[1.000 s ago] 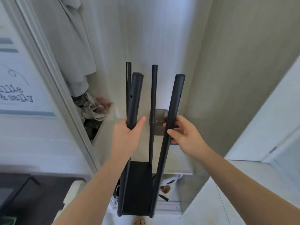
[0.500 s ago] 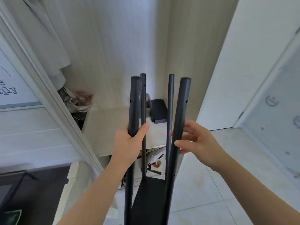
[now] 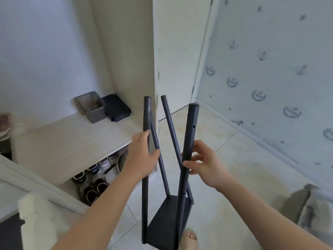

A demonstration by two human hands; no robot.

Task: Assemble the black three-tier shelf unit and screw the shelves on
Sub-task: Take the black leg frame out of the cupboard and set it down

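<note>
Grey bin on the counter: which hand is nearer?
Left. The left hand grips the left pole right of the grey bin; the right hand grips the right pole, farther right.

Grey bin (image 3: 91, 107), black panels (image 3: 117, 108) on ledge (image 3: 72, 141)

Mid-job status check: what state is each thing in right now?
Shelf unit: upright, only the bottom shelf fitted.
Left hand: grips the left front pole.
Right hand: holds the right front pole.
Grey bin: open, on the ledge, small metal parts inside.
Black panels: flat beside the bin, unfitted.
</note>
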